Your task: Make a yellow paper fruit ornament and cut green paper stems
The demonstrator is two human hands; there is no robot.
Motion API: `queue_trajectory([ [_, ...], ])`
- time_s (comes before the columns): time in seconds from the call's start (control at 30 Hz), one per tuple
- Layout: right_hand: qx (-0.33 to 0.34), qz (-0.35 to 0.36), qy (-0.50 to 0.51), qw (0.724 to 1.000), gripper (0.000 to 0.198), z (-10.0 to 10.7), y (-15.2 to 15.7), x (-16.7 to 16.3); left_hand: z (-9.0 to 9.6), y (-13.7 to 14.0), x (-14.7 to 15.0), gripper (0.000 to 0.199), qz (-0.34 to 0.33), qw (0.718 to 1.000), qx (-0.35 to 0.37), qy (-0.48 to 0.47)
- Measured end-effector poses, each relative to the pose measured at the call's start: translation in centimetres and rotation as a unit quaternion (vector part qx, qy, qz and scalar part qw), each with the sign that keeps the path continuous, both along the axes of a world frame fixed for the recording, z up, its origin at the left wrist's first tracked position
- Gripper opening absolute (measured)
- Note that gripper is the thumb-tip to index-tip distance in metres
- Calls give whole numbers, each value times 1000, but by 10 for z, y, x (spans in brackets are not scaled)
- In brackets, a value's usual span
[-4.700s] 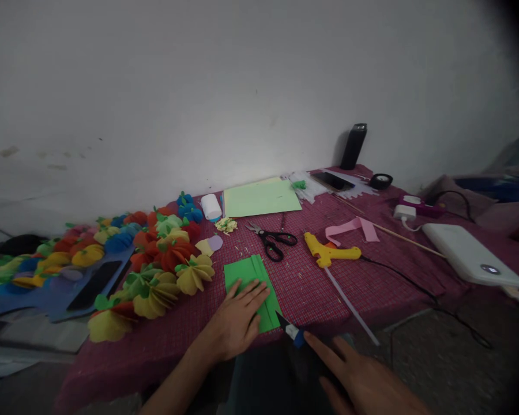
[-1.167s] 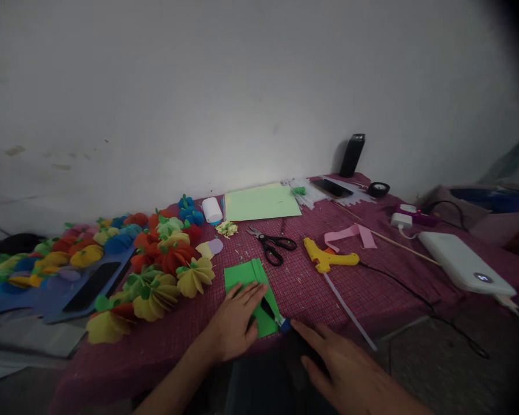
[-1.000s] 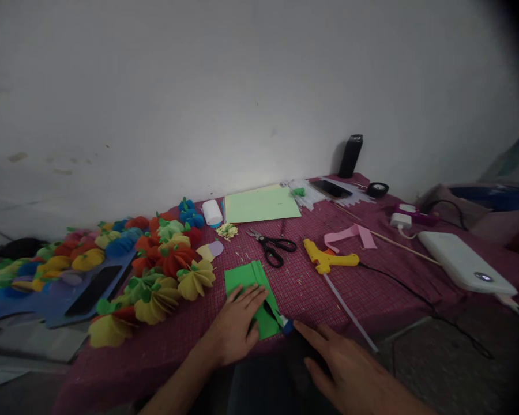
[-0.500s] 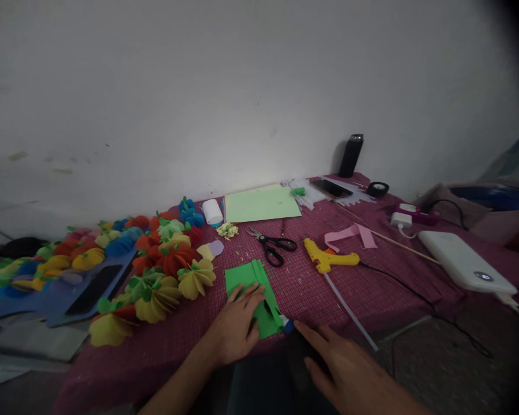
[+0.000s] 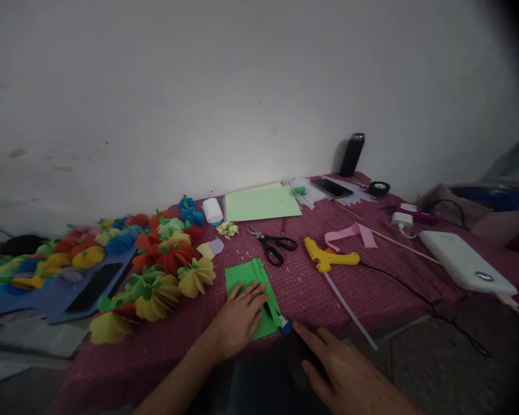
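Green paper lies near the front edge of the table, with a folded strip along its right side. My left hand rests flat on it, fingers stretched out. A dark shape, partly covered, shows on the paper beside my fingertips. At the lower right corner of the paper, my right hand is closed around a blue tool with a pale tip. The tip touches or nearly touches the paper's edge; its exact kind is not clear. Black-handled scissors lie beyond the paper, blades apart.
Several colourful paper pumpkins fill the left side. A yellow glue gun with its cord, pink ribbon and white power bank lie to the right. Pale green sheets, a phone and black bottle stand at the back.
Both hands stay almost in place. My left fingers have shifted very slightly right on the green paper; the blue tool has moved slightly downward along the paper's edge.
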State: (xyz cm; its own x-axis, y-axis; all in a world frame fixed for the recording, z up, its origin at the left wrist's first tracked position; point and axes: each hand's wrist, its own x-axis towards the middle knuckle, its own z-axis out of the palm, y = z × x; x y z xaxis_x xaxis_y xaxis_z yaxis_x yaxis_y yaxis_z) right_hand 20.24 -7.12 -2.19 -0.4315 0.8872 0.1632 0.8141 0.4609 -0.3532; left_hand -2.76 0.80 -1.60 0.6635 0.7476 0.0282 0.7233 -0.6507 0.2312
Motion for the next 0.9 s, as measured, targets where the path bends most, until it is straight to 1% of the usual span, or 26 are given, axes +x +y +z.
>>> queue_trajectory([
  [0.1, -16, -9, -6, 1000, 48, -1, -2, -1, -2, 2, 6, 32, 10, 999, 21, 29],
  [0.2, -32, -13, -11, 999, 49, 0, -3, -2, 1, 3, 10, 30, 0, 999, 42, 31],
  [0.23, -35, -14, -12, 999, 49, 1, -3, -2, 2, 3, 10, 32, -4, 999, 47, 25],
  [0.3, -31, -12, -14, 999, 50, 2, -3, -2, 4, 4, 9, 42, -6, 999, 52, 10],
  [0.37, -20, -8, -15, 1000, 50, 3, -3, -1, 4, 6, 7, 54, -6, 999, 42, -1],
  [0.43, -12, -7, -17, 1000, 50, 3, -2, -1, 3, 9, 4, 59, -8, 1000, 22, -8],
  [0.5, -8, -7, -14, 1000, 50, 2, -2, -1, 0, 10, 3, 57, -6, 1000, 11, -19],
  [0.63, -4, -9, -11, 1000, 49, -1, -3, -2, -5, 9, 3, 50, 6, 999, 10, -50],
  [0.9, -40, -23, -48, 998, 50, -2, -4, -14, -4, 8, 4, 51, 4, 998, 8, -59],
])
